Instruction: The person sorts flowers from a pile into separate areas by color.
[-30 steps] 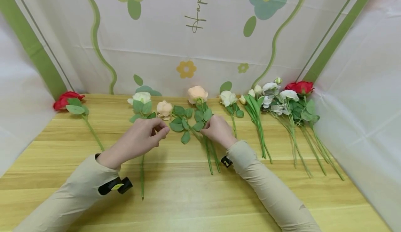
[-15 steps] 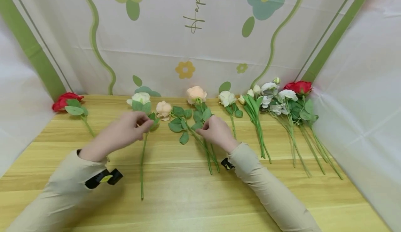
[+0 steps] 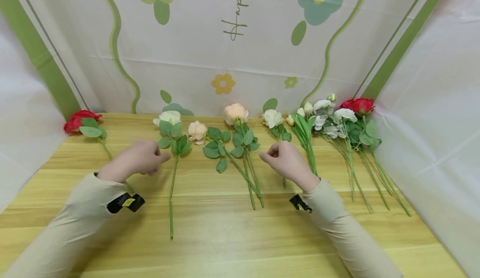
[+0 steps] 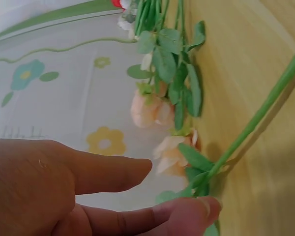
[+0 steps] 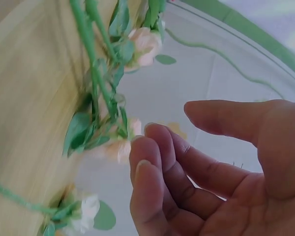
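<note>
My left hand (image 3: 136, 159) hovers just left of a white rose (image 3: 169, 117) with a long green stem (image 3: 171, 194). In the left wrist view its thumb and fingers are apart, with nothing between them. My right hand (image 3: 286, 161) is above the stem of another white rose (image 3: 273, 118), partly covering it. A gap shows between its thumb and relaxed fingers in the right wrist view, and it holds nothing. Between the hands lie a large peach rose (image 3: 236, 113) and a smaller peach rose (image 3: 197, 132), their stems crossing on the wooden table (image 3: 225, 240).
A red rose (image 3: 80, 121) lies at the far left. On the right are white tulips with green stems (image 3: 309, 149), greyish-white flowers (image 3: 324, 117) and another red rose (image 3: 358, 105). A floral-print cloth (image 3: 187, 40) stands behind the table's back edge.
My left hand has moved left, past the left white rose. My right hand has let go of the peach rose's stem and shifted right. The smaller peach rose's stem now lies across the other.
</note>
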### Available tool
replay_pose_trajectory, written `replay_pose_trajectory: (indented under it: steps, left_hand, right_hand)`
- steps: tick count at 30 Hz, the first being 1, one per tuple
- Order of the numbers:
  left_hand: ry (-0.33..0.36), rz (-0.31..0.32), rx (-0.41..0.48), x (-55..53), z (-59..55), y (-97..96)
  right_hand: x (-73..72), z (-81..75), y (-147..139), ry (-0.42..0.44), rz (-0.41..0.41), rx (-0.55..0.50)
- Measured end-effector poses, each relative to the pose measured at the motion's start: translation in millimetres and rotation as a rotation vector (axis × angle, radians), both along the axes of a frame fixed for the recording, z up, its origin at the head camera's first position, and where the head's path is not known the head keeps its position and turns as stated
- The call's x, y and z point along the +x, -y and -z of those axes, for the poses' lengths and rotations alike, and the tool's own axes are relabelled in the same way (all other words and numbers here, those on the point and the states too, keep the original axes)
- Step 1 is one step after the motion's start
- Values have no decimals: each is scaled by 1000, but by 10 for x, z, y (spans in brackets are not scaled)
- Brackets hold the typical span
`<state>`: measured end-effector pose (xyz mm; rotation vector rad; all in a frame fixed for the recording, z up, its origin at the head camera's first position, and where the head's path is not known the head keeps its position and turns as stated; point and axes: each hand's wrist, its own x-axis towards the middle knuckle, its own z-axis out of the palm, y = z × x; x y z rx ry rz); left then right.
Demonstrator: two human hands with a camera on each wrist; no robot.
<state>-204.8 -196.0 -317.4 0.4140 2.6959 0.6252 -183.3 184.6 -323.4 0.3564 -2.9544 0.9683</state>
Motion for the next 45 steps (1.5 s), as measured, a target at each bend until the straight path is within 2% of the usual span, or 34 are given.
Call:
replay_pose_trajectory:
  steps: [5,13,20,25,30,33,39,45]
  left_hand:
    - [28,12,1,0,119,-75]
    - [61,8,19,29,236,-153]
    - [79,3,39,38,359,-232]
    - [77,-7,25,46,389,-267]
    - [41,15,35,34,373,-242]
    - [3,13,47,14,327,-194]
    - [-61,16,73,40,141,-121]
    - [-109,8,138,114,-24,-160]
  right_hand:
    - [60,13,-150,-18,10,36]
    - [53,25,-221,-65,-9,51]
    - [57,25,-222,-39,-2,53]
    - [55,32,-213,-30,3,57]
    - [47,40,-192,-36,0,68]
    - [47,44,-187,-42,0,71]
    - [58,40,-178,-45,-3,66]
    - [69,34,-182,-56,1,73]
